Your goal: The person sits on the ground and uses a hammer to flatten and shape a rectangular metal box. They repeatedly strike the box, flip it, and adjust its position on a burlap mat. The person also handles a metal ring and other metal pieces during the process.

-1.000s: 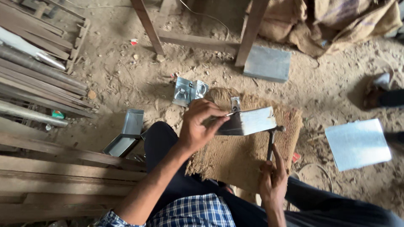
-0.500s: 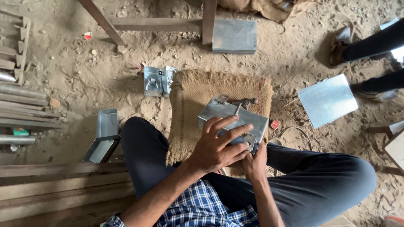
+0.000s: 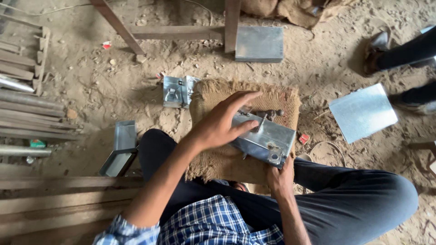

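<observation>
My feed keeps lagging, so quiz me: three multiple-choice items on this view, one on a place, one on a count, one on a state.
1. The metal box is over:
A a burlap mat
B a wooden bench
C bare sand

2. Hands on the box:
A none
B one
C two

3. The left hand is:
A a fist
B spread flat on the box
C off the box

Key: 1 A, the burlap mat shows under it; 2 C, the right hand grips its lower edge; 3 B, its fingers are splayed over the top.
</observation>
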